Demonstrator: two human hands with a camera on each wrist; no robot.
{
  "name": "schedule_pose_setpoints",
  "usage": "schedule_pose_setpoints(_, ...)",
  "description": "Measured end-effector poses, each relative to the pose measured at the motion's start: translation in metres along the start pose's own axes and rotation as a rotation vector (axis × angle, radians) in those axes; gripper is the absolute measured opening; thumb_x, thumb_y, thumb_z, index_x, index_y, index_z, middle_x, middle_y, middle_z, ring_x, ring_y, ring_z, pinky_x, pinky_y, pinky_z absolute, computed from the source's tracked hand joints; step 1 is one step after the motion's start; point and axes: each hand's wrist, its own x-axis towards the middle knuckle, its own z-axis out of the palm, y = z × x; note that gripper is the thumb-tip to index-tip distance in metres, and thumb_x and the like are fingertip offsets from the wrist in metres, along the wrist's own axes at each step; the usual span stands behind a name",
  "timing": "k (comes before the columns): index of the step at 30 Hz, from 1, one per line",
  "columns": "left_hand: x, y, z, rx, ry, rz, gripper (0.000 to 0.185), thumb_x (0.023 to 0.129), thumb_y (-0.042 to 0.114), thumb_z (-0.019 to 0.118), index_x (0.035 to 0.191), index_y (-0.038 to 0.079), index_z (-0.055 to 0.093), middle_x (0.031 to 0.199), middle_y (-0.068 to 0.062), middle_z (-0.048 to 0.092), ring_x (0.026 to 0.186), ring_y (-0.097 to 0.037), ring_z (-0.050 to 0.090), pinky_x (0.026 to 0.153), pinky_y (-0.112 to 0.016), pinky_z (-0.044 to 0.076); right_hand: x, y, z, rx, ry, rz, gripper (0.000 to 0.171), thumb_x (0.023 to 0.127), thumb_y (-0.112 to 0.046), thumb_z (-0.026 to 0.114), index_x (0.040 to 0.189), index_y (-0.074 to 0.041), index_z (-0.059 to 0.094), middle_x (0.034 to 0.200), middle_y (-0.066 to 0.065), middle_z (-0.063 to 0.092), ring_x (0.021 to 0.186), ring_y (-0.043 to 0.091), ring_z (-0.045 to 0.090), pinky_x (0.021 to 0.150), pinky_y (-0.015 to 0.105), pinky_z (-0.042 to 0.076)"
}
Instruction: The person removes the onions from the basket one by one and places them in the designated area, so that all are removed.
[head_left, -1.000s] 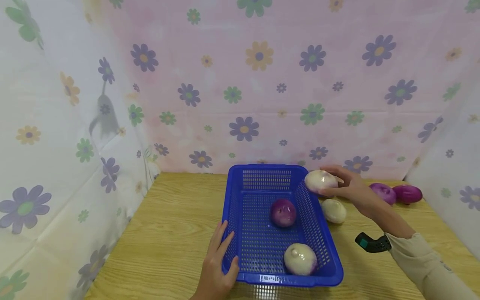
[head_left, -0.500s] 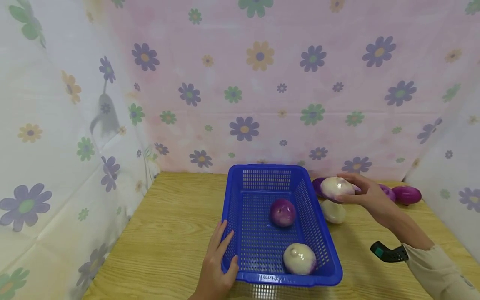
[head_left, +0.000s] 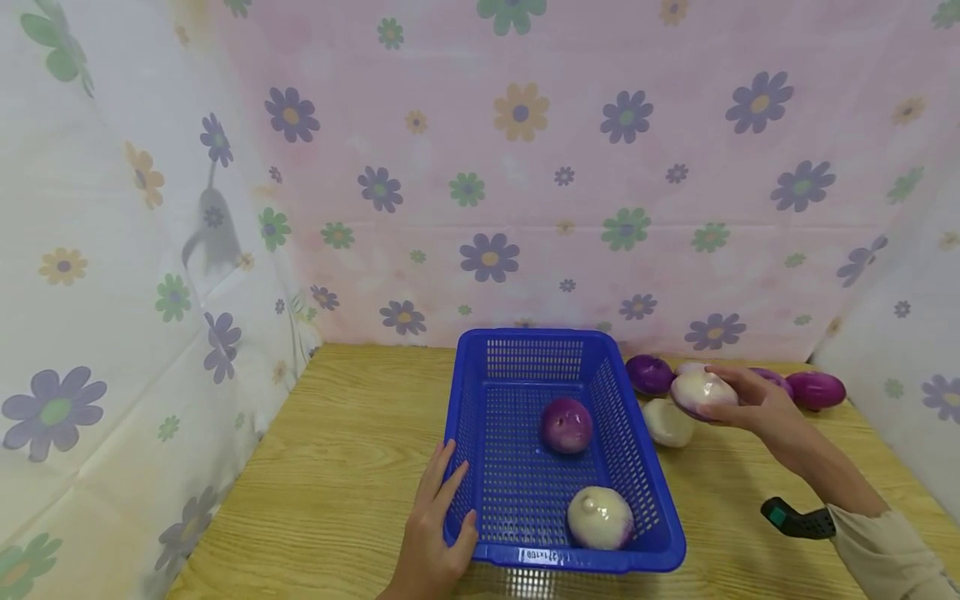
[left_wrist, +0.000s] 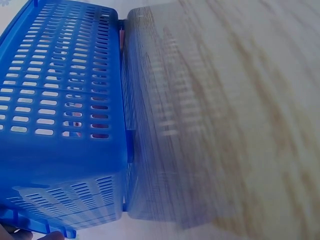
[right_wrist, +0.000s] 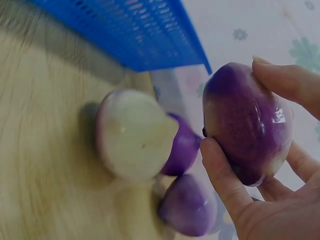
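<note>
Basket (head_left: pixel 558 467): blue, perforated, lower centre of the head view, standing on the worktop (head_left: pixel 345 467).
In basket: two onions. One purple (head_left: pixel 566 425) mid-floor, one pale (head_left: pixel 600 517) at the near right corner. They lie apart.
Held onion (head_left: pixel 701 392): pale on top, purple underneath, right of the basket and above the worktop, outside the rim.
Right hand (head_left: pixel 753 404): grasping the held onion, thumb on one side and fingers curled over the other, as the right wrist view shows plainly (right_wrist: pixel 247 125).
Left hand (head_left: pixel 435 525): fingers straight, laid flat against the basket's near left wall; thumb at the lower left corner. Holding nothing. The left wrist view shows only the basket wall (left_wrist: pixel 60 100) and blurred worktop.
Loose onions: on the worktop at the right of the frame: one pale (head_left: pixel 667 422) just beside the basket, one purple (head_left: pixel 649 374) behind it, two more purple (head_left: pixel 816 388) further right, one of them partly hidden by the hand.
Progress, as judged: two onions sit in the basket, one is in hand outside it, four lie loose.
Not determinable: whether the held onion touches any loose one.
</note>
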Motion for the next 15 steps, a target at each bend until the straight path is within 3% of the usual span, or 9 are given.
schedule_pose_setpoints(8, -0.001, 0.001, -0.001, 0.004, -0.012, -0.023, 0.057, 0.076, 0.006, 0.063, 0.132, 0.001, 0.053, 0.148, -0.017, 0.034, 0.137, -0.035, 0.028, 0.108, -0.025, 0.020, -0.003, 0.024, -0.010, 0.019, 0.001, 0.019, 0.059, 0.092, -0.005, 0.059, 0.145, -0.006, 0.034, 0.122, -0.016, 0.046, 0.101, -0.004, 0.052, 0.077, 0.025, 0.053)
schedule_pose_setpoints(15, 0.000, -0.001, 0.000, -0.008, 0.000, -0.002, 0.056, 0.076, 0.006, 0.063, 0.130, -0.002, 0.053, 0.147, -0.019, 0.035, 0.136, -0.038, 0.028, 0.109, -0.023, 0.018, -0.006, 0.041, -0.015, 0.159, 0.041, 0.050, 0.049, 0.089, -0.001, 0.060, 0.134, -0.015, 0.047, 0.118, -0.013, 0.045, 0.098, -0.003, 0.053, 0.075, 0.025, 0.054)
